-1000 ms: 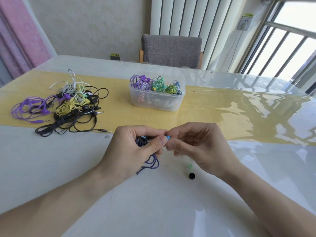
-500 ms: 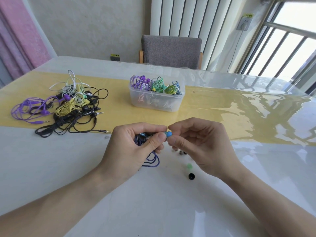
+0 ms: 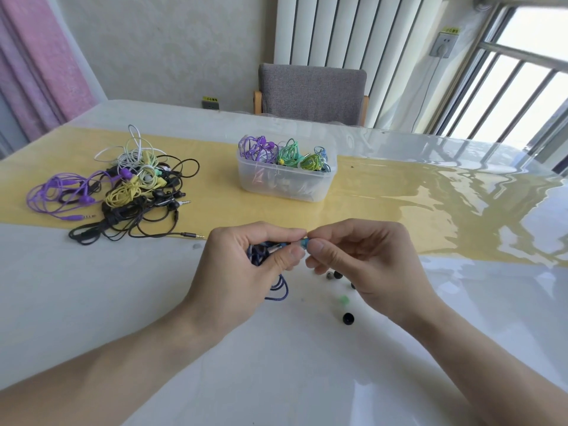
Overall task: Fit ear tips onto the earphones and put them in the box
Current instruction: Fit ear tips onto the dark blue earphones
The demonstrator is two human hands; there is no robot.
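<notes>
Two hands meeting over a white table (image 3: 92, 302): left hand (image 3: 246, 269) gripping a blue earphone (image 3: 270, 250), right hand (image 3: 362, 259) pinching its tip (box (image 3: 285, 182) beyond).

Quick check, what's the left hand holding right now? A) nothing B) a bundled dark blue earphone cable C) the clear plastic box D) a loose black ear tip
B: the left hand grips a bundled dark blue earphone cable, loops hanging below the palm; the clear plastic box sits apart on the yellow table runner.

Grey chair (image 3: 312, 92) at 12 o'clock behind table (image 3: 92, 287); white radiator (image 3: 353, 29) beyond; pink curtain (image 3: 37, 59) at 10 o'clock.
</notes>
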